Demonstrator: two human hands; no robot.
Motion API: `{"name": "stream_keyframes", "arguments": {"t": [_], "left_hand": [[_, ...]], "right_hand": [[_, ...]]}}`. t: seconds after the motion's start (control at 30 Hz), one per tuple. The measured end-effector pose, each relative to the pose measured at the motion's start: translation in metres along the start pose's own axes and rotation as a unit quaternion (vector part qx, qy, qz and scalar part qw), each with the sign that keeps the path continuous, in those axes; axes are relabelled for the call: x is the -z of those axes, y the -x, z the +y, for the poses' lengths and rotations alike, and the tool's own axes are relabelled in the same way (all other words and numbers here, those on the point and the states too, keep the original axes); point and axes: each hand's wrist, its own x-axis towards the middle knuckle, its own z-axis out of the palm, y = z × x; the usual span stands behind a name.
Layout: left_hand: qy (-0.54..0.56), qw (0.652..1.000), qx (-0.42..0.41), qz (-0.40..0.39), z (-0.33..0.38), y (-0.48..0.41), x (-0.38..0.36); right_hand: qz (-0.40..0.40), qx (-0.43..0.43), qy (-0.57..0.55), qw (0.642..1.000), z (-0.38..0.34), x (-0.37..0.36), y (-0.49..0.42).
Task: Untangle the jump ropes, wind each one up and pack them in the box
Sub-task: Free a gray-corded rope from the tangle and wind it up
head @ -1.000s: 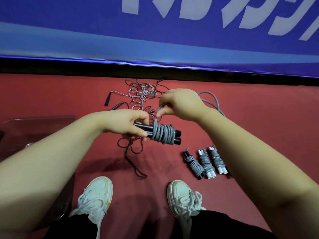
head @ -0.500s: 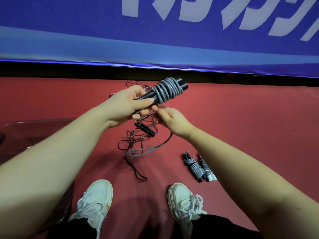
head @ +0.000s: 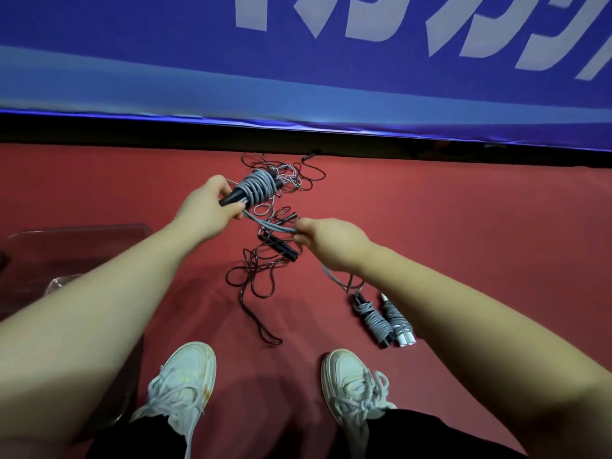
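My left hand point(head: 208, 203) grips the black handles of a grey jump rope point(head: 256, 190), whose cord is wound in several turns around them. My right hand point(head: 326, 241) pinches the loose grey end of that cord, stretched taut between both hands. Below the hands a tangle of thin black and grey ropes point(head: 265, 260) lies on the red floor, with a black handle point(head: 278, 246) in it. Two wound ropes point(head: 384, 321) lie side by side at the right, partly hidden by my right forearm. The clear plastic box point(head: 76, 246) stands at the left.
A blue banner wall point(head: 298, 77) with a dark gap under it closes off the far side. My two white shoes point(head: 351, 385) stand on the red floor near the bottom edge.
My left hand moved the wound bundle left and a bit down. My right hand pulled away to the right and down, drawing the loose cord end taut.
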Motion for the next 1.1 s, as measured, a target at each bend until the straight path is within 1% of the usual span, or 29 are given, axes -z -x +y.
{"name": "stream_keyframes", "arguments": {"t": [0.07,0.13,0.2,0.27,0.33,0.4,0.47,0.57,0.7,0.8,0.87,0.93,1.0,1.03,1.1], "left_hand": [[-0.070,0.997,-0.011,-0.006,-0.001,0.000,-0.001],[-0.092,0.995,-0.007,-0.028,-0.004,0.001,-0.001],[-0.102,0.992,-0.009,-0.068,-0.006,0.005,-0.003],[-0.120,0.985,-0.040,-0.114,-0.003,0.010,-0.006],[-0.157,0.969,-0.091,-0.167,0.004,0.015,-0.009],[-0.186,0.944,-0.146,-0.231,0.014,0.020,-0.010],[-0.180,0.922,-0.181,-0.290,0.023,0.025,-0.010],[-0.109,0.916,-0.175,-0.345,0.033,0.031,-0.010],[0.031,0.917,-0.122,-0.378,0.041,0.037,-0.002],[0.117,0.908,-0.122,-0.384,0.046,0.040,0.005],[0.194,0.893,-0.110,-0.390,0.049,0.039,0.007],[0.252,0.876,-0.095,-0.401,0.051,0.037,0.010],[0.293,0.848,-0.083,-0.433,0.051,0.035,0.014],[0.301,0.835,-0.079,-0.453,0.050,0.034,0.018],[0.293,0.825,-0.067,-0.479,0.044,0.032,0.028]], "right_hand": [[0.030,0.002,0.027,0.999,-0.002,0.011,-0.001],[0.063,0.009,0.065,0.996,-0.002,0.022,-0.004],[0.096,0.024,0.119,0.988,-0.002,0.034,-0.008],[0.124,0.045,0.183,0.974,-0.002,0.042,-0.010],[0.147,0.068,0.237,0.958,-0.001,0.050,-0.011],[0.165,0.090,0.271,0.944,0.004,0.056,-0.013],[0.176,0.111,0.288,0.935,0.009,0.059,-0.013],[0.175,0.135,0.290,0.931,0.021,0.055,-0.013],[0.184,0.142,0.223,0.947,0.048,0.040,-0.012],[0.235,0.131,0.173,0.948,0.057,0.026,-0.010],[0.247,0.115,0.121,0.954,0.057,0.023,-0.009],[0.212,0.089,0.080,0.970,0.051,0.022,-0.008],[0.193,0.083,0.053,0.976,0.049,0.019,-0.009],[0.201,0.092,0.040,0.974,0.046,0.021,-0.008],[0.264,0.140,0.045,0.953,0.045,0.027,-0.006]]}}
